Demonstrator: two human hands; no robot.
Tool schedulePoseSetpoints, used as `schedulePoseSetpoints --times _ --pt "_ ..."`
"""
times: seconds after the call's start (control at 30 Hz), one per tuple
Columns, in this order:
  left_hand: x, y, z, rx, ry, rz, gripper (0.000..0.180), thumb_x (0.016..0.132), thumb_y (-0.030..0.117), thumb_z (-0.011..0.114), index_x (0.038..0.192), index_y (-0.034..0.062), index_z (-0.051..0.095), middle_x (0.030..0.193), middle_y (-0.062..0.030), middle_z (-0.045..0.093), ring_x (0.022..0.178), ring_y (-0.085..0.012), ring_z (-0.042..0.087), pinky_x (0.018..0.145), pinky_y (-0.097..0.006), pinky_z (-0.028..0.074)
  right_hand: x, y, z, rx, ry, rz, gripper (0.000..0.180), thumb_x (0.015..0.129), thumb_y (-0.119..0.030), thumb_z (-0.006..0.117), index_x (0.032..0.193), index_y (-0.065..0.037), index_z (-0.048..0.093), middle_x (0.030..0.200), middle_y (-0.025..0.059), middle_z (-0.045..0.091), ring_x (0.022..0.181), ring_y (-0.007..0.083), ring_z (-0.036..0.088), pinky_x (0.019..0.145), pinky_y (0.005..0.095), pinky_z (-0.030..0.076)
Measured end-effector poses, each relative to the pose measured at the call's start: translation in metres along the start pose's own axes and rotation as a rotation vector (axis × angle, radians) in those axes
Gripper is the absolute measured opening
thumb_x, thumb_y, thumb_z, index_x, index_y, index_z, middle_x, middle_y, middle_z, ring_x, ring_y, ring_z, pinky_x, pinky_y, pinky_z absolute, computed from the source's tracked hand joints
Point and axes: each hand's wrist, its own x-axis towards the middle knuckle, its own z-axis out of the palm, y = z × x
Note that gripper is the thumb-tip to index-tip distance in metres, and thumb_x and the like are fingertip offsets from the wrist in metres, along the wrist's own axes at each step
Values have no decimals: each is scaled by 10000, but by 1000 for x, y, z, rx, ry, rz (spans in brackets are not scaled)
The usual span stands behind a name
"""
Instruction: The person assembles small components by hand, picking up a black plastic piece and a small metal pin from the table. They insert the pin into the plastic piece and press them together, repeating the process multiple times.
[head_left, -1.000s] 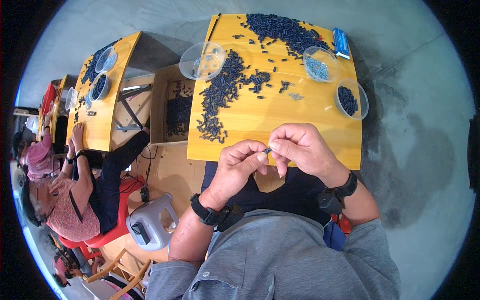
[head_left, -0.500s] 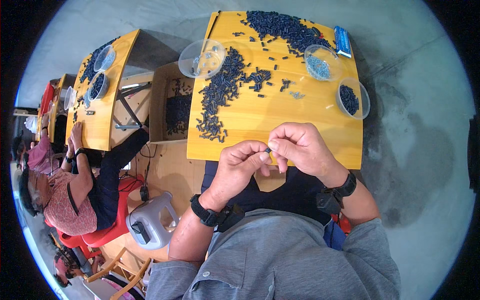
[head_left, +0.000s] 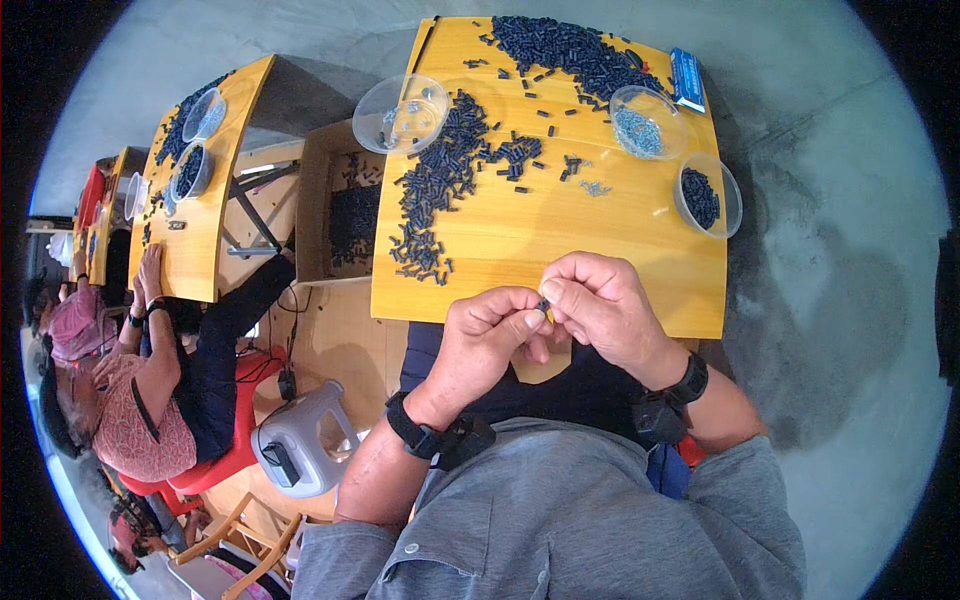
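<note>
Black piece [head_left: 543, 305]: very small
Left hand [head_left: 485, 337]: pinching the piece
Right hand [head_left: 608, 310]: pinching it too
Yellow table [head_left: 620, 235]: holds black piles [head_left: 560, 60]

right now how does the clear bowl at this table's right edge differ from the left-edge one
The right bowl holds a heap of black pieces; the left bowl has only a few small pale pieces. The right bowl stands apart from the loose black pile; the left bowl stands beside it. Both are round and clear, at an edge of the yellow table.
</note>
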Motion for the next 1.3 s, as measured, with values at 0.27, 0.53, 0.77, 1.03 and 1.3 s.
schedulePoseSetpoints --times 0.27,0.53,0.77,1.03,1.3 --pt "7 -1 3 101 10 65 116 909 16 522 954 -24 621 808 -65 647 633 -115 612 576 -233 508 -3 1 4 -43 98 -55 140 911 -114 549 850 1 601 680 -3 574 582 46 500 485 198 395" --pt "9 -3 8 -5 60 1 117 918 48 529 950 -17 622 816 -55 647 627 -98 602 570 -216 491 1 11 -6 249 30 92 101 898 -123 581 888 -25 605 664 -7 557 509 26 447 449 172 376" --pt "14 -2 13 -68 77 46 105 918 64 544 936 -6 620 765 -10 632 600 -51 554 560 -189 448 3 2 -12 346 8 91 162 914 -189 576 863 -37 595 616 -1 536 444 35 430 410 189 418" --pt "15 -8 9 -24 97 206 76 871 2 580 927 12 630 1175 -94 536 1080 -152 501 936 -295 389 3 1 -17 427 -51 353 496 960 -463 404 794 -23 562 559 26 536 345 61 435 343 241 471" --pt "14 -2 10 -91 44 143 68 861 -14 564 876 4 628 1253 -123 487 1184 -194 446 1005 -335 330 6 12 -19 523 -269 448 549 951 -502 389 768 -13 557 510 28 520 316 74 432 306 261 451"
